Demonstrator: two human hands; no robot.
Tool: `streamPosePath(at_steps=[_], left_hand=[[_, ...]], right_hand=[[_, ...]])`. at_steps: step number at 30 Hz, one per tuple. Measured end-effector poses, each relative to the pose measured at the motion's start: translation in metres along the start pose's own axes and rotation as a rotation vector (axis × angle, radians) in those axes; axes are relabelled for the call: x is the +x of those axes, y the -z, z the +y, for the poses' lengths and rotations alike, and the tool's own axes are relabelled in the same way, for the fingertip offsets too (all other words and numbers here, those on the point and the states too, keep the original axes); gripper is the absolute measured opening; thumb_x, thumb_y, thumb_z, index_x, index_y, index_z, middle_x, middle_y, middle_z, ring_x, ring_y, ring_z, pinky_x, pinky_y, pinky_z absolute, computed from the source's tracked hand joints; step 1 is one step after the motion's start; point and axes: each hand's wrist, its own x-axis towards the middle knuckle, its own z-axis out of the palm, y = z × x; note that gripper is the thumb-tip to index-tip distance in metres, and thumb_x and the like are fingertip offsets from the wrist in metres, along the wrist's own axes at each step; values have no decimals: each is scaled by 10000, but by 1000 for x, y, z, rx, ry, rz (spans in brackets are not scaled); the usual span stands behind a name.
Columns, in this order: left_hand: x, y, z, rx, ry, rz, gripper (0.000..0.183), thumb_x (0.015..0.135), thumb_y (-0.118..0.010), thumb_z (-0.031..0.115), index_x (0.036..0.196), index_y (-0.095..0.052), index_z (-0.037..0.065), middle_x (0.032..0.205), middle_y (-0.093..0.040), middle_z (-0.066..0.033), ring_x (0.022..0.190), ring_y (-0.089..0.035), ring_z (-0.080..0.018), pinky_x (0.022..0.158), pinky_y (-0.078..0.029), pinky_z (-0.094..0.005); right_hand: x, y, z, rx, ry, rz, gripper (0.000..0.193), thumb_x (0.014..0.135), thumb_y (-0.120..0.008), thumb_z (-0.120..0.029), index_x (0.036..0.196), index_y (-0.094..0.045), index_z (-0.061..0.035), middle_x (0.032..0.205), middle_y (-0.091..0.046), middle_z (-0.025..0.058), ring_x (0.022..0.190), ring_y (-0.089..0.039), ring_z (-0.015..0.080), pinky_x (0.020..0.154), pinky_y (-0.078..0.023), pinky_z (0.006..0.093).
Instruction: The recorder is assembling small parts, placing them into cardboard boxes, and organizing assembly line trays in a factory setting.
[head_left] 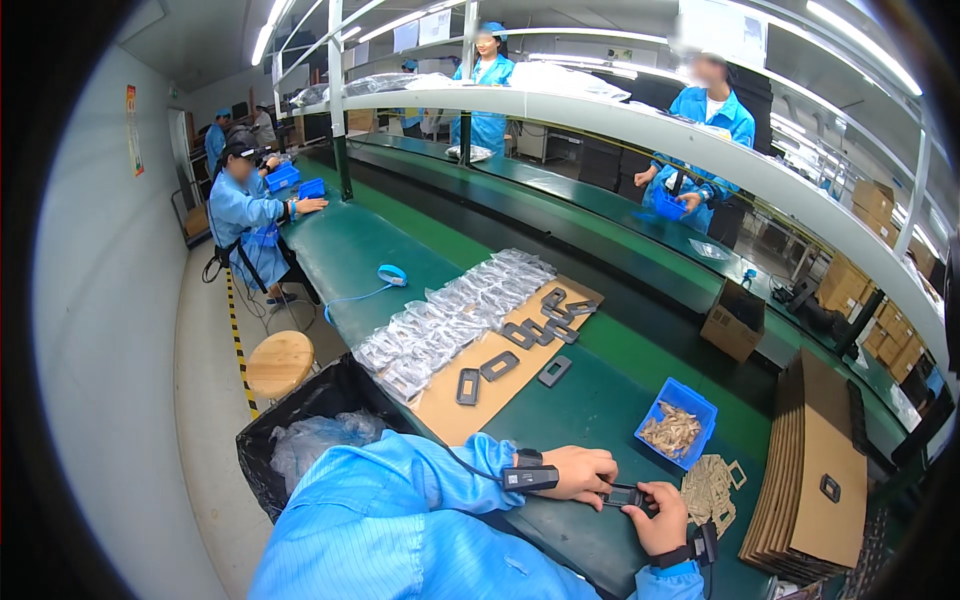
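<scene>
Between my hands, on the green bench, is a small dark rectangular frame with an open middle. My left hand has its fingers closed on the frame's left end. At the other end, my right hand pinches it with thumb and fingers. Just beyond my right hand, flat beige cut-out pieces lie in a pile. Behind them stands a blue bin of small tan pieces. Similar dark frames rest loose on a cardboard sheet, and one lies on the bench beside it.
Rows of clear-bagged parts cover the sheet's far left side. A black-lined bin of plastic bags and a wooden stool stand left. Folded cardboard leans at right. A blue cord strap lies farther back. Co-workers sit and stand beyond.
</scene>
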Motion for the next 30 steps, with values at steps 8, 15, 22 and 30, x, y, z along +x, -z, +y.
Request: streamPosePath(at_steps=[8,15,22,30], left_hand=[[1,-2,1,-64,-103,4,215,859,-699,265,934,-709,63,976,-638,-38,929,-612,-227,688,-544,-358],[2,-2,0,-90,-110,8,203,851,-708,237,921,-702,47,965,-645,-43,922,-608,-233,683,-540,-361],[5,-3,-1,-87,-129,26,199,844,-714,220,915,-702,34,956,-642,-45,907,-602,-234,668,-536,-358],[8,-4,3,-44,-132,-1,195,834,-718,218,912,-704,39,925,-623,-47,895,-596,-239,668,-532,-354]], right_hand=[[0,-2,1,22,6,17,407,651,-846,-43,1020,-678,-10,992,-657,96,785,-625,190,697,-528,287],[1,1,-2,23,17,-2,407,647,-836,-22,1023,-679,-15,1001,-661,97,783,-627,185,700,-529,282],[2,1,0,26,26,-2,416,648,-824,0,1036,-676,-17,996,-660,97,782,-629,186,697,-530,282],[-1,0,2,27,17,4,403,654,-810,26,1032,-675,-17,991,-663,94,780,-626,184,693,-527,283]])
